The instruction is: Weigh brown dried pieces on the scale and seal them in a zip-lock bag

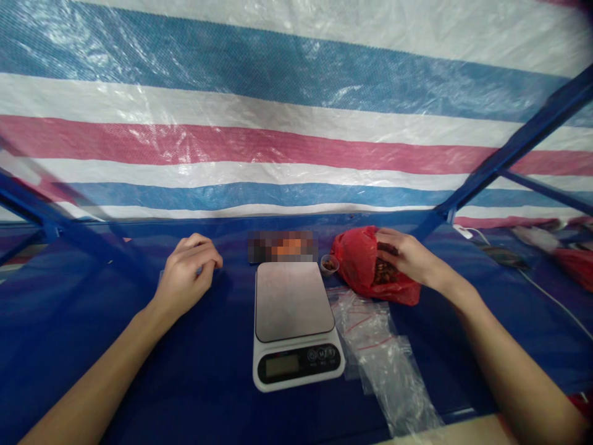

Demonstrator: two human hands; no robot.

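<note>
A white kitchen scale (294, 327) with a steel plate lies on the blue table between my hands. My left hand (189, 272) rests on the table to the left of it, fingers curled, with nothing visible in them. My right hand (407, 256) reaches into the mouth of a red plastic bag (359, 262) holding dark brown pieces, fingers closed among them. A small cup (329, 264) of the same brown pieces stands between the scale and the bag. Several clear zip bags (380, 352) with red seals lie right of the scale.
A striped blue, white and red tarp (278, 123) hangs behind the table. Blue metal frame bars (509, 148) slope at the right and left. A white cable (551, 296) and other items lie at the far right. A blurred patch sits behind the scale.
</note>
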